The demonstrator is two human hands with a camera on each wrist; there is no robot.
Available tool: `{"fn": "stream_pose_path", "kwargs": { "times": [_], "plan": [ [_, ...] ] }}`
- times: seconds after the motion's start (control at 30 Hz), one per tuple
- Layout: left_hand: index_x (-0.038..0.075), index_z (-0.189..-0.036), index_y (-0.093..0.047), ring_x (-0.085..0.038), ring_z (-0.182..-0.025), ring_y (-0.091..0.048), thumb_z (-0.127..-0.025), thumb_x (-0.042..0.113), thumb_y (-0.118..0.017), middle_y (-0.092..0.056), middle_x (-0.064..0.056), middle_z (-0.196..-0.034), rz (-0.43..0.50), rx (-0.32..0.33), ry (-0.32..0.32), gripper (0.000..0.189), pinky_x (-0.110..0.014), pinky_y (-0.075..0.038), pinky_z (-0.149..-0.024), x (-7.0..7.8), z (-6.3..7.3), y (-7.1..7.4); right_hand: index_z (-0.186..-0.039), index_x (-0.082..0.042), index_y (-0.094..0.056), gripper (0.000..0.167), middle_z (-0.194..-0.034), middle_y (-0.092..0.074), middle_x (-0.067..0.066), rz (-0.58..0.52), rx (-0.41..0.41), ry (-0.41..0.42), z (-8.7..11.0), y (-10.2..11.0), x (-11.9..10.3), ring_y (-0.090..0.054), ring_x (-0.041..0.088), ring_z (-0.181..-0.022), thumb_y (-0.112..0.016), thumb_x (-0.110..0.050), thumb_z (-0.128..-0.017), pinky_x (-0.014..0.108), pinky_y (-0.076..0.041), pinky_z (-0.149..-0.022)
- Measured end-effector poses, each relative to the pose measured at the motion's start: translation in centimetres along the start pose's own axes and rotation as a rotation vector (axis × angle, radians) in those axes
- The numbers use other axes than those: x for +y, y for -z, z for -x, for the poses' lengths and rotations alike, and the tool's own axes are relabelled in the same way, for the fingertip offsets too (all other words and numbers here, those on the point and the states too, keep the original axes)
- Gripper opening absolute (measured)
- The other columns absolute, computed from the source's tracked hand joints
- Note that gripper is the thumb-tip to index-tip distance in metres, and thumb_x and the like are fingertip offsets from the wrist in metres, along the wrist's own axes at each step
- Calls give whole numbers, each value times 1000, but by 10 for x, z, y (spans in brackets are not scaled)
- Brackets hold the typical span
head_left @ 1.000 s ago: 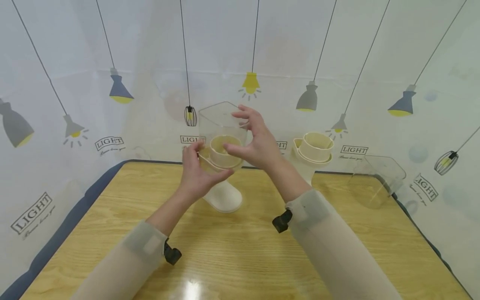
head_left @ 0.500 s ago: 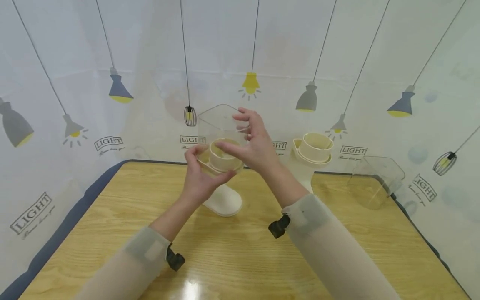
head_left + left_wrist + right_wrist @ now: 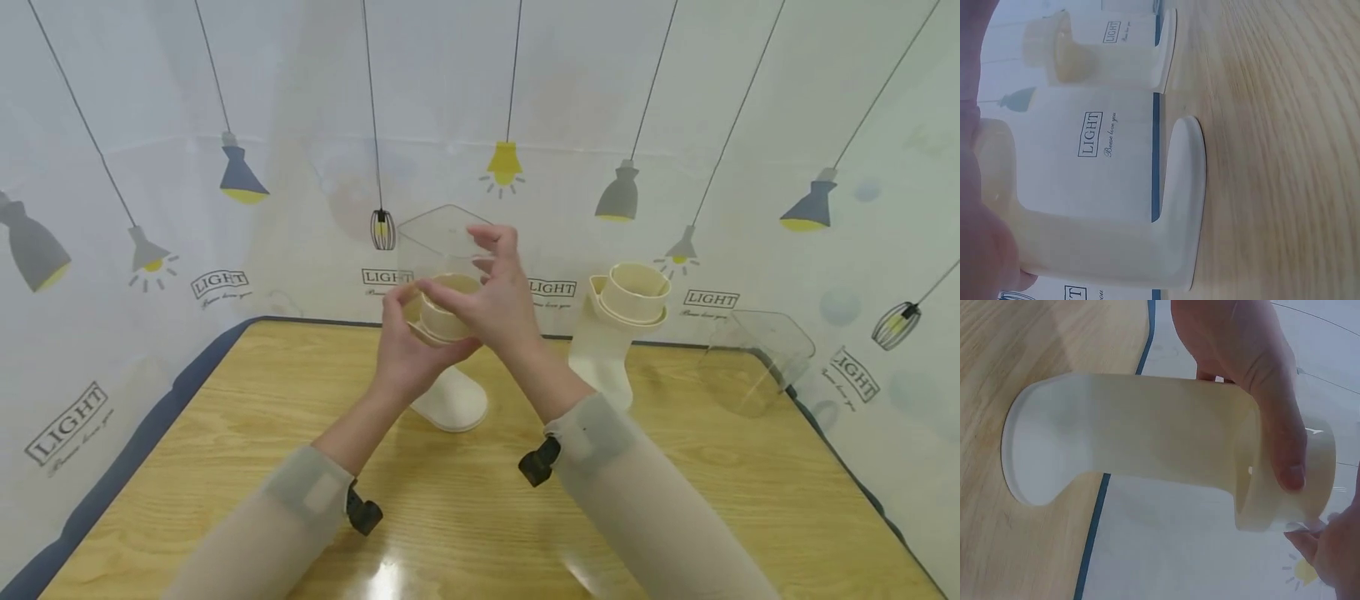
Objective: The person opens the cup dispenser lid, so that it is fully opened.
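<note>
A cream plastic stand [image 3: 453, 400] with a round cup-like head rises from the table in the middle of the head view. My left hand [image 3: 408, 342] grips that head, thumb across its near side, as the right wrist view shows from below. A clear plastic container [image 3: 431, 242] stands above and around the head's collar [image 3: 442, 317]. My right hand [image 3: 498, 296] holds the clear container, its thumb stretched left over the collar and its fingers bent at the container's right side. Part of the head is hidden behind both hands.
A second cream stand [image 3: 630, 333] is upright at the back right. Beyond it, another clear container [image 3: 753, 367] rests near the right back corner. A wooden table [image 3: 465, 517] ends at a dark blue edge, against a sheet with printed lamps.
My right hand has shifted left and its thumb has slid leftward across the collar, close to the left fingers. My left hand has moved slightly right. The second stand and spare container stay put.
</note>
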State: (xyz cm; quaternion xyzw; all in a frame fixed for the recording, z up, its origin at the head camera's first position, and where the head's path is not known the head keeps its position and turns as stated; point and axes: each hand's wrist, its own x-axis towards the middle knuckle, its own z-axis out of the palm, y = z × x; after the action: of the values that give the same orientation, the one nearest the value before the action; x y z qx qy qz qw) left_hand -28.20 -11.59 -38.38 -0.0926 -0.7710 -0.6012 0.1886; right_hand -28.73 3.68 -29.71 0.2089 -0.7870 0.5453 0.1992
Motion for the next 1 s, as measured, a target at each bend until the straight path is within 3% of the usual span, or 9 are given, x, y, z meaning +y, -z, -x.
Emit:
{"fn": "stream_pose_path", "kwargs": {
  "times": [0.2,0.43,0.67,0.87,1.0],
  "plan": [
    [15,-159,-33,-31,-137,-56,-67,44,-105,-50,-15,-156,-44,-8,14,121,-53,-50,-118,-2,-2,-1,-147,-21,-43,86,-158,-58,1,26,55,-58,-2,-3,-3,-68,32,-133,-96,-43,-82,51,-59,-109],
    [16,-162,-31,-31,-133,-58,-68,48,-104,-50,-15,-155,-99,-20,24,123,-54,-52,-114,-3,-8,-2,-143,-23,-45,82,-156,-60,4,-10,87,-152,-9,-1,-9,-68,31,-132,-96,-45,-82,51,-58,-108],
    [15,-161,-30,-32,-130,-60,-68,48,-103,-51,-16,-153,-101,-48,45,123,-54,-53,-113,-2,-10,0,-143,-16,-46,83,-158,-59,-1,53,74,-104,-10,-1,-13,-67,31,-129,-96,-42,-82,48,-59,-105],
    [15,-160,-31,-31,-131,-59,-68,46,-104,-51,-14,-153,-103,-34,33,121,-54,-53,-113,-2,-10,2,-142,-19,-46,82,-157,-60,-4,48,80,-137,-12,-3,-15,-68,32,-130,-95,-46,-82,50,-58,-106],
    [14,-160,-32,-32,-131,-60,-67,46,-104,-52,-15,-152,-106,-35,33,122,-54,-53,-113,-2,-10,4,-144,-16,-46,82,-158,-59,-2,59,63,-114,-13,-4,-16,-67,33,-130,-95,-45,-83,50,-59,-105]
  ]
}}
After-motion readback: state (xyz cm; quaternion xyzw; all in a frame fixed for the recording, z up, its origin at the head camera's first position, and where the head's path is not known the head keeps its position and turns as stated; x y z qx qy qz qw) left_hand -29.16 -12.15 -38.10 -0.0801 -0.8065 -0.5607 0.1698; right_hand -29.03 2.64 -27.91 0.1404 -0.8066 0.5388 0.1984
